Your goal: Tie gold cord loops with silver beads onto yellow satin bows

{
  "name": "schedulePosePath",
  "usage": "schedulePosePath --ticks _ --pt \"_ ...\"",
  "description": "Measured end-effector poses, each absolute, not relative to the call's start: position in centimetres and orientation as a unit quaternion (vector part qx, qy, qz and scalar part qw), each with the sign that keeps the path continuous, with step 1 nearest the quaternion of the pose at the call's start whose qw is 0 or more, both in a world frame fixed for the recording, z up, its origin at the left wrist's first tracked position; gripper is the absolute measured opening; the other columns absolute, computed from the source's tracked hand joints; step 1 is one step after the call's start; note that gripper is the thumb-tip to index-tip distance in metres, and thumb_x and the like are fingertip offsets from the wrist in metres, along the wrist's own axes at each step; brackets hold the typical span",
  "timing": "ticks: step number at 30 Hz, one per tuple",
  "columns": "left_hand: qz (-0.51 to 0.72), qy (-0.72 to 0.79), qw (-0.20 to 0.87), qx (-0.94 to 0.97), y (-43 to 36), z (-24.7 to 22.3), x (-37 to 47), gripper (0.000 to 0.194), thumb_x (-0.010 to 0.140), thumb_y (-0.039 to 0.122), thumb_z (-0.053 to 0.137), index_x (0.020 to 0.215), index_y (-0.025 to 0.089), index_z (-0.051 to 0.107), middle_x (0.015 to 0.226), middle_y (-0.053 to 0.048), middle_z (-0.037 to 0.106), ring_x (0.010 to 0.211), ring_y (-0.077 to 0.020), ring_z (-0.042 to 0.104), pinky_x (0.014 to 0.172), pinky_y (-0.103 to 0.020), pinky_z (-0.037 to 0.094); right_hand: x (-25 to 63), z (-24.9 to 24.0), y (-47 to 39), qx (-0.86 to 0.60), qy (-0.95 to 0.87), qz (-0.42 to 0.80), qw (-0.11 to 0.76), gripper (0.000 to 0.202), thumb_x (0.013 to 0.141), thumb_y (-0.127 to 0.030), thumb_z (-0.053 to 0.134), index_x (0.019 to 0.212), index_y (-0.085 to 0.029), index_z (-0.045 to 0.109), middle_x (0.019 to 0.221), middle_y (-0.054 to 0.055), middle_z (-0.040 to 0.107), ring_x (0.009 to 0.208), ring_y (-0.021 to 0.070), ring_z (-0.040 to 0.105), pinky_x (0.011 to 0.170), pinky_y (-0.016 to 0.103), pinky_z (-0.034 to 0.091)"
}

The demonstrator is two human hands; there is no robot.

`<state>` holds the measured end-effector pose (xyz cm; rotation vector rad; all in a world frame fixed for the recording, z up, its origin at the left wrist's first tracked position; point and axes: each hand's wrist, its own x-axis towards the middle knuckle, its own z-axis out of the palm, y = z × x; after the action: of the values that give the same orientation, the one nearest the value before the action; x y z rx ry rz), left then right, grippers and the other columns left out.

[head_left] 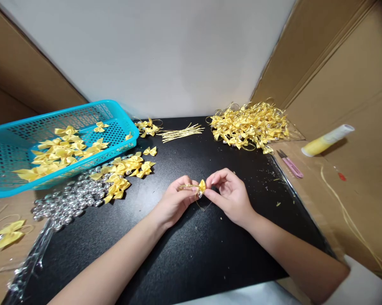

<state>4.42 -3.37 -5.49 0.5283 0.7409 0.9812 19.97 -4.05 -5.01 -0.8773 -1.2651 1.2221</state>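
Above the middle of the black table (pixel 178 237), my left hand (pixel 175 199) pinches a small yellow ribbon bow (pixel 202 185). A shiny silver bell (pixel 200 194) sits just under the bow, and a gold cord (pixel 187 186) runs back over my left fingers. My right hand (pixel 231 195) has its thumb and a fingertip closed at the bow's right side. Thin thread ends (pixel 204 208) hang below. The exact grip of the right fingertips is too small to make out fully.
A blue basket (pixel 64 111) holding yellow bows stands at left. Silver bells (pixel 73 199) and loose bows (pixel 117 186) lie before it. At the back are gold cords (pixel 182 133) and a heap of finished bows (pixel 248 125). Pink thread snips (pixel 291 164) and a tube (pixel 327 140) lie right.
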Motion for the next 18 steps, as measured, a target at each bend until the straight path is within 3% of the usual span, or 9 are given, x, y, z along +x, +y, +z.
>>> schedulePosePath --ticks 7,13,18 --pt "0.457 0.338 0.783 0.253 -3.34 -5.74 4.33 0.033 0.06 0.01 0.081 0.058 0.015 0.048 0.064 0.002 0.062 0.062 -0.0083 0.057 0.061 -0.019 0.045 20.02 -5.01 -4.15 -0.37 -0.549 0.501 0.557 0.02 0.074 -0.014 0.069 0.077 -0.023 0.052 0.073 -0.002 0.058 0.071 0.0137 0.058 0.071 0.031 0.05" --pt "0.467 0.338 0.789 0.214 -3.28 -5.47 4.45 0.037 0.058 0.012 0.082 0.057 0.016 0.045 0.061 0.003 0.061 0.059 -0.0084 0.057 0.058 -0.019 0.045 20.33 -4.86 -4.48 -0.338 -0.611 0.489 0.523 0.019 0.076 -0.016 0.069 0.081 -0.024 0.053 0.078 -0.001 0.062 0.077 0.0164 0.062 0.076 0.034 0.051" --pt "0.434 0.328 0.824 0.159 -3.16 -5.66 4.11 0.04 0.053 0.014 0.085 0.064 0.017 0.047 0.065 0.003 0.063 0.058 -0.0072 0.058 0.059 -0.018 0.048 20.48 -4.73 -4.45 -0.35 -0.623 0.44 0.543 0.022 0.073 -0.016 0.073 0.085 -0.024 0.056 0.081 0.0 0.059 0.077 0.0164 0.058 0.073 0.033 0.049"
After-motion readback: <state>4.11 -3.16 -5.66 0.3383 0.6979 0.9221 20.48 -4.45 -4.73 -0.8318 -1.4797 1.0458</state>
